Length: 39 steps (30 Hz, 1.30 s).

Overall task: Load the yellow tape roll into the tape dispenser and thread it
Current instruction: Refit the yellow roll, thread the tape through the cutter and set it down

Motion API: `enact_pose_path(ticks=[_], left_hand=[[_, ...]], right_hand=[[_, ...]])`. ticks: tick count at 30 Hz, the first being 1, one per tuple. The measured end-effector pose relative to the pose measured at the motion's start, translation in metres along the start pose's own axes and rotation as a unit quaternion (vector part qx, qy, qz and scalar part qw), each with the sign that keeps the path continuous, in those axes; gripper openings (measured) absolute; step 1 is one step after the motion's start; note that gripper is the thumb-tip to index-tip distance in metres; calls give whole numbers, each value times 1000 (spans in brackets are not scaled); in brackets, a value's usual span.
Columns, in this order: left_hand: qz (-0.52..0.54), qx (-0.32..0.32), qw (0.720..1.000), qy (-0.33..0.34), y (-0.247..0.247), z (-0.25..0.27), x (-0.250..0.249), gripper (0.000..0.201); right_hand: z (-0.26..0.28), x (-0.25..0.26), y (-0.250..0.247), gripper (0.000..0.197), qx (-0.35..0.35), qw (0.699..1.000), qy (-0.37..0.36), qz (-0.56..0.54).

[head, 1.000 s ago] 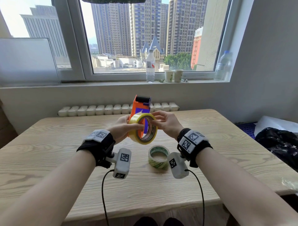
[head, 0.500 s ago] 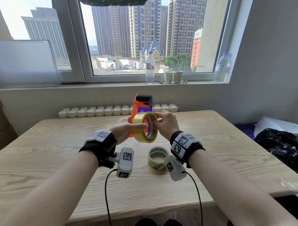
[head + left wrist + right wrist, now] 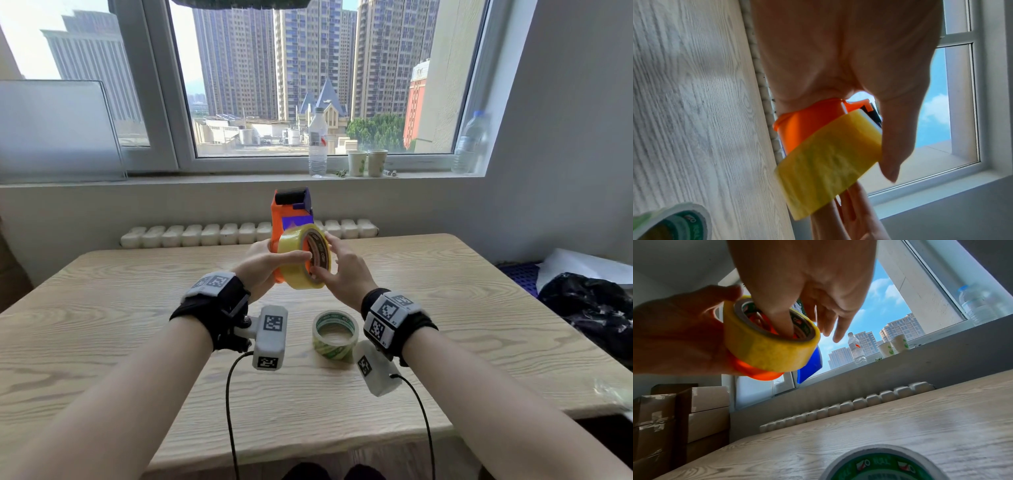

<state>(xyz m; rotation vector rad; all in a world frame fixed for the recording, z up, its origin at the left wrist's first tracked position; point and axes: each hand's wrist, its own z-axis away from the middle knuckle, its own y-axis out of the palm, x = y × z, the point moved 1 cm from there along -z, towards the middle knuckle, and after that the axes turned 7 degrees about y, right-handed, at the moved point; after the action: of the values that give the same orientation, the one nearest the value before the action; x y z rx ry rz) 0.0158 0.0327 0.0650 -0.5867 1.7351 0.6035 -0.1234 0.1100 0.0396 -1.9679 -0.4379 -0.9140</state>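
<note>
I hold the orange and blue tape dispenser (image 3: 279, 219) upright above the table (image 3: 102, 308). My left hand (image 3: 263, 267) grips its body, with the thumb lying across the yellow tape roll (image 3: 296, 263). The roll sits on the dispenser's hub, its open core facing right. My right hand (image 3: 342, 274) presses against that face, fingers fairly straight. In the right wrist view its thumb (image 3: 781, 324) pushes into the core of the yellow roll (image 3: 766, 352), the other fingers spread loose. The left wrist view shows the roll (image 3: 828, 162) on the orange hub (image 3: 803, 126) beneath my left palm (image 3: 838, 56).
A green-and-white tape roll (image 3: 335, 334) lies flat on the table just under my hands. A water bottle (image 3: 317, 144), two paper cups (image 3: 366, 162) and another bottle (image 3: 471, 144) stand on the windowsill. A black bag (image 3: 596, 308) lies off the right edge. Cardboard boxes (image 3: 674, 418) are stacked at left.
The yellow roll has gone from tilted in front of the dispenser to sitting squarely on its hub. My right hand shifted from pinching the rim to pressing on the roll's face.
</note>
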Motion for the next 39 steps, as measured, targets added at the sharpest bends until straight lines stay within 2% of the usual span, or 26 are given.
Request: enact_pose_path(ticks=[3,5,7,9,11,13,15,17,19,24,26,32,39], left_hand=[[-4,-5,1000,3,0,0,0,45],[-13,2,1000,-3,-4,1,3,52],[-20,6,1000,-14,-9,2,6,54],[-17,8,1000,-23,-12,4,9,50],[-1,14,1000,-25,-11,5,9,48],[8,21,999,-23,-10,5,8,64],[18,21,999,-20,-9,4,7,76],[33,19,999,-18,-10,3,6,80],[28,21,999,-15,-10,3,4,76],[7,58,998,-23,-7,5,-1,41],[-4,68,997,-32,-9,5,-1,33],[-16,88,996,-29,-10,7,3,35],[16,64,997,-32,-12,6,9,55]], right_hand=[[2,4,2,79,75,992,45,-91],[4,8,-3,81,143,972,76,-171],[8,11,-8,78,205,960,78,-176],[10,12,-8,77,231,960,66,-141],[7,11,-4,82,192,975,56,-96],[4,6,1,92,143,984,65,-88],[2,2,3,97,133,981,85,-113],[0,-1,3,99,135,975,100,-142],[0,3,4,99,136,977,90,-140],[2,5,5,94,141,976,81,-142],[2,3,7,94,139,978,81,-129],[3,2,9,91,137,982,72,-112],[7,8,4,78,147,981,63,-114]])
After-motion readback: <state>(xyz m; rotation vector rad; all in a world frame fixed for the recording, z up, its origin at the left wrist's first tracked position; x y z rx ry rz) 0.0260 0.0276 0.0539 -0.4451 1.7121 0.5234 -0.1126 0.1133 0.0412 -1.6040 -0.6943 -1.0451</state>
